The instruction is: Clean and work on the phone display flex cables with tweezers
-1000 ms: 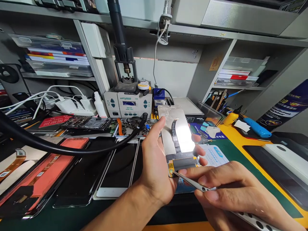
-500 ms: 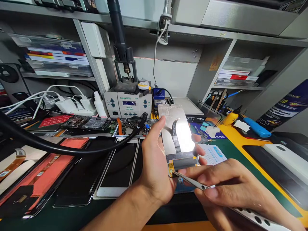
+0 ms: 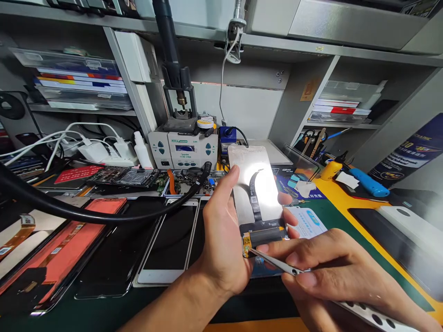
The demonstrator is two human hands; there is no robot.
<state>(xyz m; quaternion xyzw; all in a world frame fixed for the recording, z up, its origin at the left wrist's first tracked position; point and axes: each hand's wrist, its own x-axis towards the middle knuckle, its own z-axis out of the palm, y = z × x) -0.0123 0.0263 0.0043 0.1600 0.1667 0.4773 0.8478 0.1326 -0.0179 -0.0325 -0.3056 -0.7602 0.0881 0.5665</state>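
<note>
My left hand (image 3: 224, 230) grips a phone screen (image 3: 238, 193), its shiny silver back turned up and glaring in the light. A black ribbon cable (image 3: 254, 198) runs down that back to a dark strip with a gold flex circuit (image 3: 247, 242) at the lower end. Between the thumb and fingers of my right hand (image 3: 321, 263) are metal tweezers (image 3: 282, 265) with holes along the handle. Their tip lies at the gold flex circuit by the screen's lower left corner; whether it pinches anything is too small to tell.
Several phone screens, one white-framed (image 3: 168, 242), lie at left. A thick black hose (image 3: 104, 216) arches over them. Behind stand a hot air station (image 3: 183, 150) and a tray of small parts (image 3: 187, 182). To the right are a yellow bottle (image 3: 332, 168) and a large spray can (image 3: 411, 152).
The screen has tilted slightly, and the glare on its back has spread. Both hands stay almost where they were, with the tweezer tip still at the gold flex circuit.
</note>
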